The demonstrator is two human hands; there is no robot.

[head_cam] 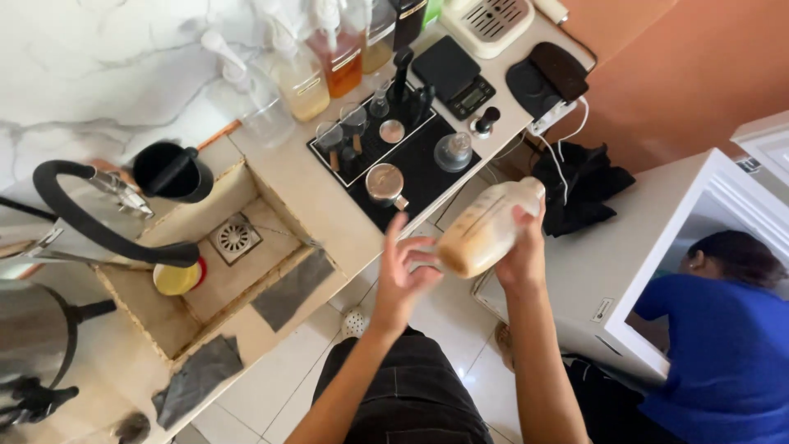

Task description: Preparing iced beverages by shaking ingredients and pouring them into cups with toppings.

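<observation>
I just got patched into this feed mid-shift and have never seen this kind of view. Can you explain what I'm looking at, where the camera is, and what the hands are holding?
There is no machine here: this is one picture from a camera worn on a person's head, looking straight down at their own two bare arms and dark trousers.

The right hand grips a clear plastic shaker bottle, tilted on its side, with a beige liquid inside. The left hand is open beside the bottle's base, fingers spread, holding nothing.

Below them runs a pale counter. On it lie a black mat with small glasses and a metal cup, a small black scale and a row of pump bottles. To the left is a square sink with a black curved tap.

At the right, another person in a blue top leans into an open white chest freezer.
</observation>
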